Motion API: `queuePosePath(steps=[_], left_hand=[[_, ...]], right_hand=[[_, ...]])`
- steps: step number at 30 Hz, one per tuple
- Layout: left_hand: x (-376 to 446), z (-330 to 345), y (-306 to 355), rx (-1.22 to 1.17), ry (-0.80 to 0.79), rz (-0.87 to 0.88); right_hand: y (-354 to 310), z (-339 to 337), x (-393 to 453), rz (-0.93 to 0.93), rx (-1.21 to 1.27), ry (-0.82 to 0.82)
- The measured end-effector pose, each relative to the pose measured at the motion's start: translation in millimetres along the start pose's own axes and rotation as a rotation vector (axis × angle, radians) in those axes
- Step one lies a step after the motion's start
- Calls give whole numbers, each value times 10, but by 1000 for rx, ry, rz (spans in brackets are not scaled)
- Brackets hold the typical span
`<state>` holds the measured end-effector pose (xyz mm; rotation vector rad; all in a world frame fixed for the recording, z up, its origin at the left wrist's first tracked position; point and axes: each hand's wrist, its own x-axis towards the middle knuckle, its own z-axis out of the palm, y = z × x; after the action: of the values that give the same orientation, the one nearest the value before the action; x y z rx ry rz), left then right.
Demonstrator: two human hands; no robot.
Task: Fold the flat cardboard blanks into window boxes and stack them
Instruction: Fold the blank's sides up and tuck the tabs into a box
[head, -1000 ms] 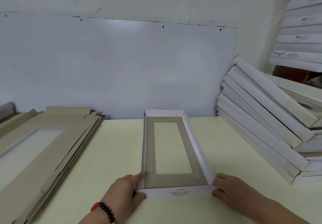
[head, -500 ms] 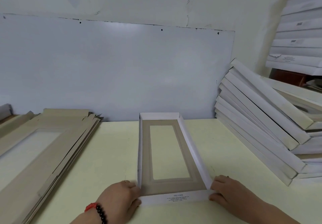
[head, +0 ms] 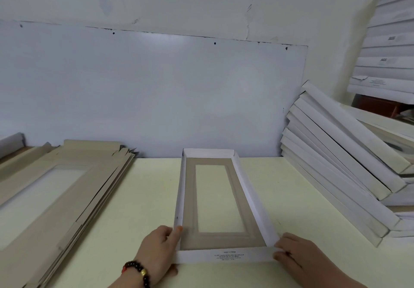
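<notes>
A folded white window box (head: 190,204), brown inside with a rectangular cut-out, lies lengthwise on the pale table in front of me. All its walls stand up; the near wall carries small print. My left hand (head: 156,254), with a bead bracelet at the wrist, grips the near left corner, one finger over the left wall. My right hand (head: 293,254) pinches the near right corner. A pile of flat brown blanks (head: 74,189) lies at the left. Finished white boxes (head: 340,175) lean in a slanted stack at the right.
A large white board (head: 145,90) leans against the wall behind the table. More white boxes (head: 385,59) are piled high at the far right, above a dark red object. Bare pale table (head: 145,209) shows between the blanks and the box.
The view has shifted a little. My left hand's finger has come up over the box's left wall at the near corner. My right hand stays at the near right corner.
</notes>
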<state>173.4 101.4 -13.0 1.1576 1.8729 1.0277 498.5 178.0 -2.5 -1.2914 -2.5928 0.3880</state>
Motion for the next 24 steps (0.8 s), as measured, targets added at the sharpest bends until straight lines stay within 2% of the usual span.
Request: queuePosePath(steps=[6, 9, 13, 19, 22, 24], left_hand=[[48, 41, 82, 64, 54, -5], [37, 64, 106, -26, -8, -39], [13, 46, 107, -149, -126, -140], [44, 11, 38, -196, -195, -137], [53, 22, 20, -169, -209, -126], [45, 56, 31, -171, -219, -131]], right_hand=[[51, 96, -20, 50, 112, 32], [73, 59, -9, 122, 175, -12], [36, -13, 46, 101, 147, 6], [9, 120, 10, 186, 235, 136], [-1, 96, 37, 243, 322, 100], [-8, 43, 90, 283, 334, 13]])
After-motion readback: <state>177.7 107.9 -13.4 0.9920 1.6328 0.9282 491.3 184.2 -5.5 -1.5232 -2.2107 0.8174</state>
